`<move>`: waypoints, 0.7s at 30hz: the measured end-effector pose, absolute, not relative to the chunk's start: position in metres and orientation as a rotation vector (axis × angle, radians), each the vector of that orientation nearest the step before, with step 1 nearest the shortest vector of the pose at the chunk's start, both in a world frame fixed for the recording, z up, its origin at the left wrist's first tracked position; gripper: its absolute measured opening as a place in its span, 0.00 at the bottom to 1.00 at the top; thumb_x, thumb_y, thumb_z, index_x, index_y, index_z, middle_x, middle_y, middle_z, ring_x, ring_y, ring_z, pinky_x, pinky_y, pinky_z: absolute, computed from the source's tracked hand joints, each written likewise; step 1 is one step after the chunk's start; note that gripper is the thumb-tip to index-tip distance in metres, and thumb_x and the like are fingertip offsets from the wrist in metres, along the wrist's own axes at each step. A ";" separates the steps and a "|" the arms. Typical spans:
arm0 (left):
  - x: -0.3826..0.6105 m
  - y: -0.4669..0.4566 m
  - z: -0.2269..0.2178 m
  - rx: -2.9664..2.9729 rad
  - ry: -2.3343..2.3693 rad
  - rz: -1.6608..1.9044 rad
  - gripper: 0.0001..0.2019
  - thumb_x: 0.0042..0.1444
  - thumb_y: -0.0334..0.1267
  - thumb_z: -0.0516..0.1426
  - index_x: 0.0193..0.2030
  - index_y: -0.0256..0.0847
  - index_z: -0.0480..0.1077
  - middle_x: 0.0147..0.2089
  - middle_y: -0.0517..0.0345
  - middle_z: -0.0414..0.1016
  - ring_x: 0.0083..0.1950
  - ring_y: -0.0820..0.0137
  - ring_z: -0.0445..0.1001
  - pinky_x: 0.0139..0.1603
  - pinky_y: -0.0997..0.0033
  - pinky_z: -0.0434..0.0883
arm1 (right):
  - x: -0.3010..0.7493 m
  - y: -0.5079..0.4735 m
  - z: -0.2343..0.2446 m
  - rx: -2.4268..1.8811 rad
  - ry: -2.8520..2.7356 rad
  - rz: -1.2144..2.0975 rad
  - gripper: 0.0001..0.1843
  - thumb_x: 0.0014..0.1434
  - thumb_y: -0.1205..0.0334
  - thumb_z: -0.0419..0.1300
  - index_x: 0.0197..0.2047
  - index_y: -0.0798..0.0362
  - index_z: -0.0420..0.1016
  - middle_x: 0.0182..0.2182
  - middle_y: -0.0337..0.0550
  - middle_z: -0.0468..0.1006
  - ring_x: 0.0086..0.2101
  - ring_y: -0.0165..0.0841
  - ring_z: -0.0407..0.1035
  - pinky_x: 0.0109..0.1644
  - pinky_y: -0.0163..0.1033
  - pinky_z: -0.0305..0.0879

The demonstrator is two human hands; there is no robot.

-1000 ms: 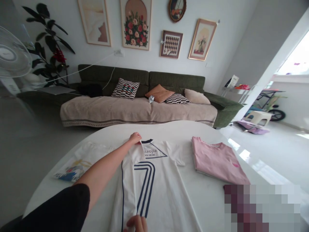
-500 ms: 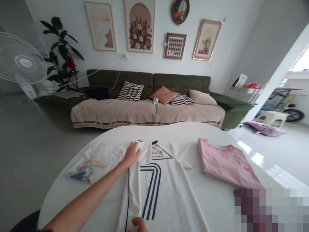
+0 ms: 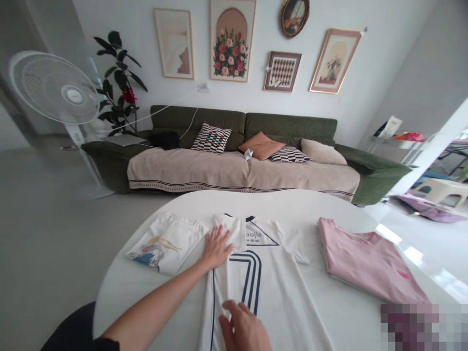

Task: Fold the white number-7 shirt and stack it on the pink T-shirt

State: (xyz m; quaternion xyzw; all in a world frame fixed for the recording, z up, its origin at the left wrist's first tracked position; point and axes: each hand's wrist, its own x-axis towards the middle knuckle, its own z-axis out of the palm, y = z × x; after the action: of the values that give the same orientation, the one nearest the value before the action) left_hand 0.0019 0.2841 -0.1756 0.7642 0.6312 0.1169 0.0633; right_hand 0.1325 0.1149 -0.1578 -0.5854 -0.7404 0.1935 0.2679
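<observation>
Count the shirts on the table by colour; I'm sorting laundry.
White: 2, the numbered shirt under both hands and the printed shirt
Pink: 1, the pink shirt
Total: 3

The white cloth jersey with navy stripes point(image 3: 270, 287) looks smooth and matt. The round white table point(image 3: 351, 312) has a glossy, smooth top. The folded pink cotton shirt point(image 3: 369, 263), at right, is soft and matt.
</observation>
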 end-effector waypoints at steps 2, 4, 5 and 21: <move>0.002 0.283 -0.177 2.313 1.917 0.353 0.29 0.58 0.54 0.42 0.65 0.48 0.51 0.70 0.52 0.43 0.69 0.52 0.40 0.63 0.43 0.44 | 0.136 0.151 -0.144 -1.608 -2.056 0.487 0.15 0.57 0.68 0.47 0.41 0.50 0.73 0.33 0.44 0.77 0.31 0.34 0.74 0.35 0.33 0.64; 0.002 0.283 -0.177 2.315 1.923 0.356 0.29 0.58 0.54 0.41 0.65 0.48 0.51 0.70 0.52 0.43 0.69 0.52 0.40 0.63 0.43 0.45 | 0.142 0.191 -0.135 -1.709 -2.007 0.432 0.16 0.57 0.69 0.44 0.42 0.54 0.72 0.37 0.47 0.76 0.39 0.35 0.72 0.42 0.33 0.63; 0.002 0.283 -0.177 2.317 1.924 0.359 0.29 0.58 0.54 0.41 0.65 0.48 0.51 0.70 0.52 0.44 0.69 0.52 0.41 0.63 0.43 0.45 | 0.144 0.211 -0.133 -1.768 -1.964 0.404 0.16 0.58 0.69 0.44 0.42 0.55 0.71 0.39 0.49 0.76 0.42 0.35 0.71 0.45 0.34 0.63; -0.002 0.288 -0.199 1.998 1.844 0.526 0.33 0.60 0.51 0.37 0.68 0.39 0.34 0.70 0.56 0.23 0.70 0.63 0.27 0.66 0.51 0.30 | 0.132 0.350 -0.156 -2.087 -1.779 0.531 0.17 0.56 0.56 0.48 0.37 0.59 0.71 0.37 0.62 0.77 0.41 0.50 0.73 0.39 0.46 0.65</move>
State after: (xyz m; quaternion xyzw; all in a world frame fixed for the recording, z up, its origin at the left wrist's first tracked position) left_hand -0.0020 0.2876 -0.1990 0.7090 0.6544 0.1866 0.1850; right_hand 0.1323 0.3499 -0.1565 -0.7358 -0.6272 0.1872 0.1735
